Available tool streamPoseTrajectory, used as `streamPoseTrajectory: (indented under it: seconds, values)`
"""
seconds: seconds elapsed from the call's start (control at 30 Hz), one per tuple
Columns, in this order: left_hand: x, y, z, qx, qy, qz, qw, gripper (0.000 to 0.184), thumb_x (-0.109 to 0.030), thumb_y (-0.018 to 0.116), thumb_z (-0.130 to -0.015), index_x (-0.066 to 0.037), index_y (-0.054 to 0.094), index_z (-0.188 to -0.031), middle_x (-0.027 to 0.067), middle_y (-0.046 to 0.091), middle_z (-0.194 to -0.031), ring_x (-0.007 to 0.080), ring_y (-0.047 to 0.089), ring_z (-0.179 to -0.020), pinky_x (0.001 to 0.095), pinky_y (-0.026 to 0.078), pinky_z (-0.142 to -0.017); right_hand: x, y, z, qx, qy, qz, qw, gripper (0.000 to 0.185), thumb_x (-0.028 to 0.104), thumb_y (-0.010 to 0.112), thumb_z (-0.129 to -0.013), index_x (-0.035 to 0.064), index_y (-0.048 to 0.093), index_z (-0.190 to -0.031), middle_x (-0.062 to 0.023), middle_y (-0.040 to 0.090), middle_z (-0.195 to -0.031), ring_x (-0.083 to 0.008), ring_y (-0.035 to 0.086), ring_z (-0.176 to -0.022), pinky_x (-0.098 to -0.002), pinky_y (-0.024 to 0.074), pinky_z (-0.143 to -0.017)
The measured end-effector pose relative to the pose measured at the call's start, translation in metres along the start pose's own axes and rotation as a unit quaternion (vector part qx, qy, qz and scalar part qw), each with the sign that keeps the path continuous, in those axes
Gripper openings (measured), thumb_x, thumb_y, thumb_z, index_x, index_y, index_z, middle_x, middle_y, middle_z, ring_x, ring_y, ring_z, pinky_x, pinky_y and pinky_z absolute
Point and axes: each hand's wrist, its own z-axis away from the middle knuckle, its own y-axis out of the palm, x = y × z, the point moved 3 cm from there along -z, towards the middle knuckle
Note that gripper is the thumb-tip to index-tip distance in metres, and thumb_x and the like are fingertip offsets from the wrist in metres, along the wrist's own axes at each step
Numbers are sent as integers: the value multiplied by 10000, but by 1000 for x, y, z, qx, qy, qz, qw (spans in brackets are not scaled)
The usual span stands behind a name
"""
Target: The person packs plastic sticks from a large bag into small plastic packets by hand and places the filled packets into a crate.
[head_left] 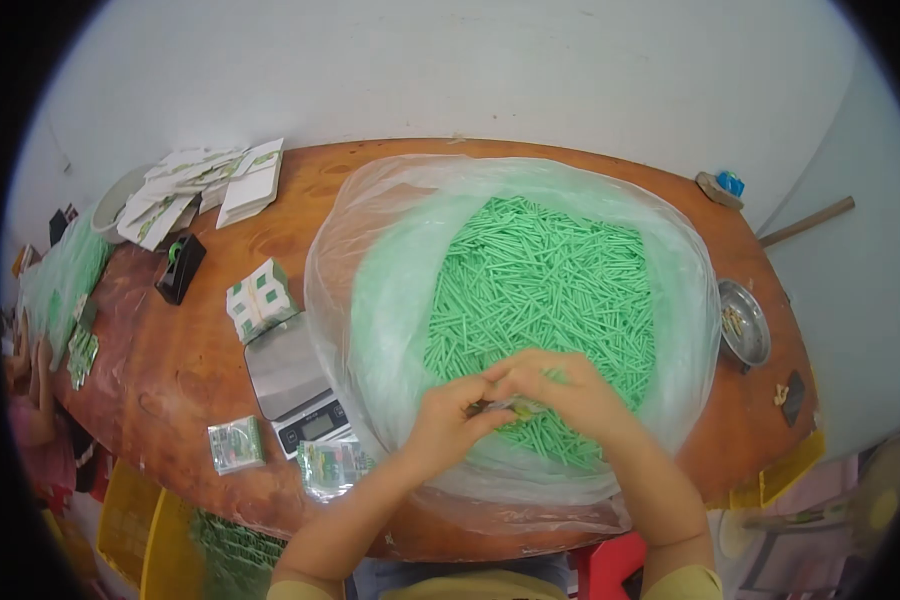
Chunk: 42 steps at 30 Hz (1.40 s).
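Observation:
A large clear plastic bag lies wide open on the wooden table, full of thin green sticks. Over its near side, my left hand and my right hand meet, fingers pinched on a small clear packet that is mostly hidden by them. Left of the bag, a digital scale sits beside a stack of green-and-white cards. Printed plastic packets lie at the scale's near edge, and another packet stack is to their left.
White printed cartons are heaped at the back left, near a black tape dispenser. At the right stands a metal bowl with small pieces inside. A co-worker's arm shows at the far left; yellow crates are below the table.

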Motion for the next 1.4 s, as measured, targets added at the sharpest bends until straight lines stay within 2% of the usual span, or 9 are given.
streamPoseTrajectory:
  seconds: [0.07,0.37,0.57,0.77,0.87,1.07,1.27,1.37,1.4]
  values:
    - [-10,3,-2,1,-2,0,1000,190,-64,729,-701,15,574,-776,74,576,-693,108,556,-598,251,446,-537,-5,-4,-2,-18,64,-71,995,355,286,466,-930,-24,638,-957,-89,618,-1011,-160,547,-953,-302,427,-846]
    - [-15,7,-11,14,8,-9,1000,141,-16,690,-748,30,577,-818,40,595,-776,78,576,-695,213,478,-588,30,-11,6,-225,-145,-22,963,475,374,368,-958,-30,603,-1042,-137,620,-1067,-226,519,-1097,-354,363,-960]
    - [-13,8,-12,-29,49,56,997,194,-30,730,-688,17,570,-787,71,566,-721,120,563,-612,246,483,-539,30,-8,10,-147,-98,6,984,483,389,390,-947,-29,614,-1034,-128,613,-1094,-286,415,-1223,-408,284,-1022]
    - [-33,9,-9,-36,126,-96,987,200,-49,735,-681,-5,568,-781,69,561,-723,139,550,-579,262,447,-504,22,3,5,-132,-45,22,990,398,315,401,-940,3,636,-1016,-136,594,-1132,-293,347,-1269,-422,259,-1034]
    - [-28,10,-10,-50,136,-65,987,205,-51,738,-674,-9,565,-774,64,560,-720,143,538,-565,264,424,-488,24,1,5,-159,-73,40,984,371,294,421,-933,4,640,-1008,-135,571,-1171,-287,325,-1281,-421,252,-1038]
    - [-32,10,-9,-55,125,-59,989,186,-48,729,-683,-15,589,-802,58,566,-712,122,519,-564,238,406,-492,8,7,6,-121,-53,213,968,428,376,517,-887,41,579,-1146,-155,503,-1250,-282,334,-1273,-405,269,-1028]
    - [-18,3,-10,5,33,113,993,193,-91,596,-841,-2,620,-1011,34,632,-808,67,545,-670,222,447,-595,40,-17,18,-129,-101,62,984,489,333,557,-862,92,472,-1279,-128,480,-1287,-270,378,-1246,-360,297,-1012]
    - [-30,0,-10,-2,28,155,988,216,-120,517,-904,23,605,-1039,35,639,-846,72,568,-761,227,469,-679,36,-8,16,-10,-100,301,948,546,277,623,-821,91,437,-1299,-127,507,-1248,-251,479,-1135,-353,376,-946]
    - [-32,1,-9,5,26,170,985,216,-121,510,-908,24,605,-1036,38,639,-856,81,573,-781,233,472,-698,40,-8,19,-55,-90,291,951,531,240,642,-802,79,459,-1274,-126,519,-1221,-245,502,-1088,-344,399,-912]
